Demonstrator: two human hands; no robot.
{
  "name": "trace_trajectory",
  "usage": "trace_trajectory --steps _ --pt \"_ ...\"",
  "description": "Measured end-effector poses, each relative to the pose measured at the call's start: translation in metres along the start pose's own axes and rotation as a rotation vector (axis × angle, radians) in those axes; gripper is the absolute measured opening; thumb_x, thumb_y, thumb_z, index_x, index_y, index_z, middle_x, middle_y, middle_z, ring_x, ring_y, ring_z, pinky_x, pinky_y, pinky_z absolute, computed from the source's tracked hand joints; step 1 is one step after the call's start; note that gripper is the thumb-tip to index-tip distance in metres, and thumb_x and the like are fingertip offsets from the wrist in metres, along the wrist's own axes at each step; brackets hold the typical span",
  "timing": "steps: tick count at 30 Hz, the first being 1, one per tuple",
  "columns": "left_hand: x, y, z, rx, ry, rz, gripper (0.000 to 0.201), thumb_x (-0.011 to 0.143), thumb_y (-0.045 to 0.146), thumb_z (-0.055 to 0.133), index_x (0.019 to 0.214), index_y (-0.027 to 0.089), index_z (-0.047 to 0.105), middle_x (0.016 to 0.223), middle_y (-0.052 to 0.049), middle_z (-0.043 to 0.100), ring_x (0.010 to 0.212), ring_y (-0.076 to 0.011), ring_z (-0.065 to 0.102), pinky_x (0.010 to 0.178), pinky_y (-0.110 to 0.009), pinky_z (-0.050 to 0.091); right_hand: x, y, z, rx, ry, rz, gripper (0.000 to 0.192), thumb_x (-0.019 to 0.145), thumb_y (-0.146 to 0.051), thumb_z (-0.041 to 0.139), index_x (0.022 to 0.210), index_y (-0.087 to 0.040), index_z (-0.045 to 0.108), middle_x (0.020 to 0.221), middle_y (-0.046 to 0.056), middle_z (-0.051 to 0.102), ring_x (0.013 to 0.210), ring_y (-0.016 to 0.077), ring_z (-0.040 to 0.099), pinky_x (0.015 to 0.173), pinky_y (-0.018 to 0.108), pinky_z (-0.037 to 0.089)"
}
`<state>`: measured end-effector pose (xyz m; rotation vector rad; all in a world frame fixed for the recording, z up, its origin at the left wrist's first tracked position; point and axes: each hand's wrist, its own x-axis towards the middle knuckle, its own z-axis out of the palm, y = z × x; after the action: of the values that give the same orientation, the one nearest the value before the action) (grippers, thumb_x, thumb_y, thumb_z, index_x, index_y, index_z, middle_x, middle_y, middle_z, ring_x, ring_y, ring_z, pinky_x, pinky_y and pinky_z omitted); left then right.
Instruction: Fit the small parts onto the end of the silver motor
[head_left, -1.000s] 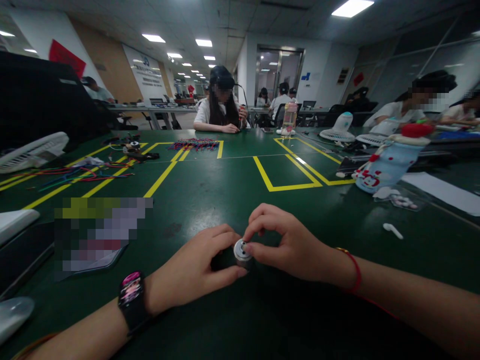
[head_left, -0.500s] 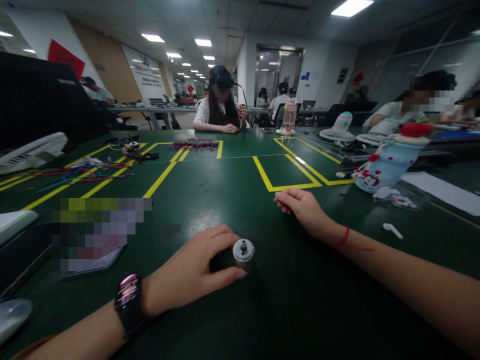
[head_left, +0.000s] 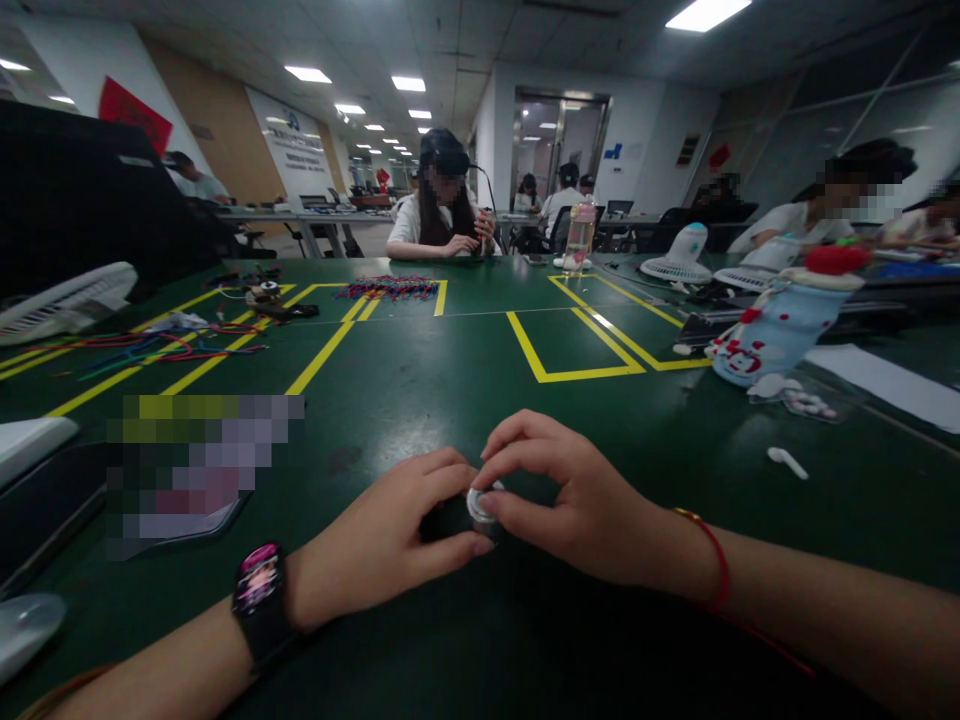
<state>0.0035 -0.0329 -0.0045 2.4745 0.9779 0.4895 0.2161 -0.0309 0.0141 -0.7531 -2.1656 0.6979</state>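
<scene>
A small silvery cylinder with the look of a small motor (head_left: 475,504) stands upright on the green tabletop in front of me. My left hand (head_left: 409,525) curves around it from the left, with thumb and index finger closed on its side. Over its top, my right hand (head_left: 570,500) is pinched, thumb and index fingertips at the upper face. Those fingertips hide the centre shaft and anything small between them. A smartwatch (head_left: 259,580) is on my left wrist, a red string (head_left: 716,560) on my right.
Loose coloured wires (head_left: 180,345) and a wire bundle (head_left: 390,289) lie farther back. At right are a blue bottle (head_left: 780,325), a small bag of beads (head_left: 806,400) and a white earbud (head_left: 787,462). A person (head_left: 442,215) sits across the table. Yellow tape (head_left: 589,376) marks the tabletop.
My right hand has come left and nearer, from beside the yellow tape to the top of the motor, covering its shaft. My left hand keeps its grip in place.
</scene>
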Motion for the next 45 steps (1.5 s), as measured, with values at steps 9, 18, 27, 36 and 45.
trace_trajectory --steps 9,18,27,36,45 --pt "0.004 0.010 -0.002 -0.038 -0.004 0.007 0.022 0.088 0.039 0.059 0.103 0.023 0.058 0.101 -0.004 0.059 0.096 -0.0234 0.055 0.082 -0.036 0.046 -0.001 0.005 -0.026 0.074 0.035 0.058 0.008 0.085 -0.027 0.063 0.087 -0.020 0.066 0.087 0.002 0.062 0.080 0.0134 0.056 0.072 0.027 0.045" --pt "0.015 0.010 0.005 -0.097 -0.048 -0.024 0.017 0.087 0.031 0.062 0.102 0.024 0.056 0.100 -0.001 0.056 0.090 -0.0194 0.053 0.077 -0.032 0.044 -0.018 0.044 -0.036 -0.157 -0.363 -0.044 0.010 0.076 -0.027 0.073 0.082 -0.020 0.070 0.089 0.002 0.063 0.083 0.0150 0.056 0.078 0.031 0.040" --pt "0.018 0.006 0.008 -0.095 -0.069 -0.039 0.017 0.088 0.034 0.060 0.102 0.024 0.055 0.101 -0.002 0.055 0.090 -0.0200 0.053 0.077 -0.033 0.043 -0.015 0.065 -0.045 0.292 -0.061 0.280 0.019 0.078 -0.033 0.068 0.087 -0.016 0.068 0.085 0.003 0.060 0.071 0.0122 0.053 0.063 0.026 0.042" --pt "0.011 0.009 0.003 -0.092 -0.059 -0.029 0.018 0.088 0.034 0.060 0.102 0.024 0.055 0.102 -0.002 0.056 0.090 -0.0204 0.053 0.077 -0.033 0.043 -0.008 0.087 -0.047 0.338 0.182 0.411 0.021 0.082 -0.036 0.060 0.080 -0.015 0.061 0.071 0.001 0.056 0.062 0.0106 0.049 0.060 0.026 0.041" --pt "0.014 0.013 0.003 -0.101 -0.059 -0.019 0.018 0.086 0.030 0.062 0.102 0.024 0.056 0.101 -0.001 0.056 0.090 -0.0195 0.053 0.077 -0.032 0.043 -0.015 0.053 -0.053 0.045 -0.336 0.151 0.025 0.063 -0.030 0.081 0.084 -0.021 0.072 0.089 0.001 0.063 0.085 0.0165 0.056 0.078 0.032 0.037"
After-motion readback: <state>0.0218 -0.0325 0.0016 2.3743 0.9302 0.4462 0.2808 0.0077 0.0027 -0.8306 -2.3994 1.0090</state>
